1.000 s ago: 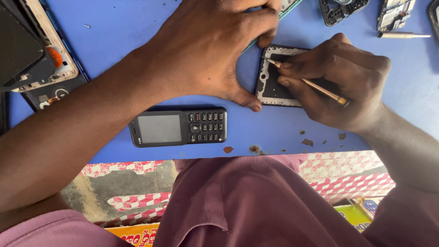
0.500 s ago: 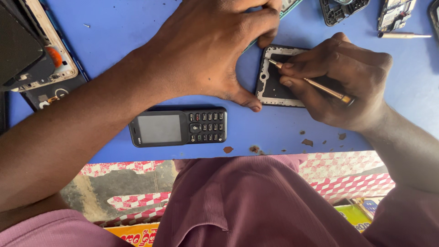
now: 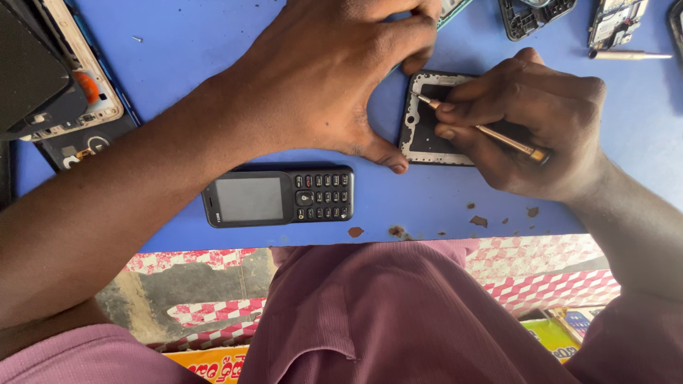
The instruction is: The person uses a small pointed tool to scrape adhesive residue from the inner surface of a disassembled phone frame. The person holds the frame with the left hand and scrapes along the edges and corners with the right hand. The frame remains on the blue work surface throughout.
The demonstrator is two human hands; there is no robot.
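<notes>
Nothing has shifted: left hand spread, bracing the upright phone frame beside it; right hand pinches a screwdriver angled into its top corner.

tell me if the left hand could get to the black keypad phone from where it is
Probably yes: the keypad phone lies bare on the blue table just below the left hand, nothing between them, though that hand now braces the opened phone.

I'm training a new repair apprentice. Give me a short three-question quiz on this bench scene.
1. True or false: the right hand holds a thin tool against the opened phone.
2. What does the left hand do? A) lifts the keypad phone B) steadies the opened phone C) rests off the table
3. Which thing lies nearest the table's front edge?

Key: 1 true; 2 B; 3 the keypad phone.
</notes>
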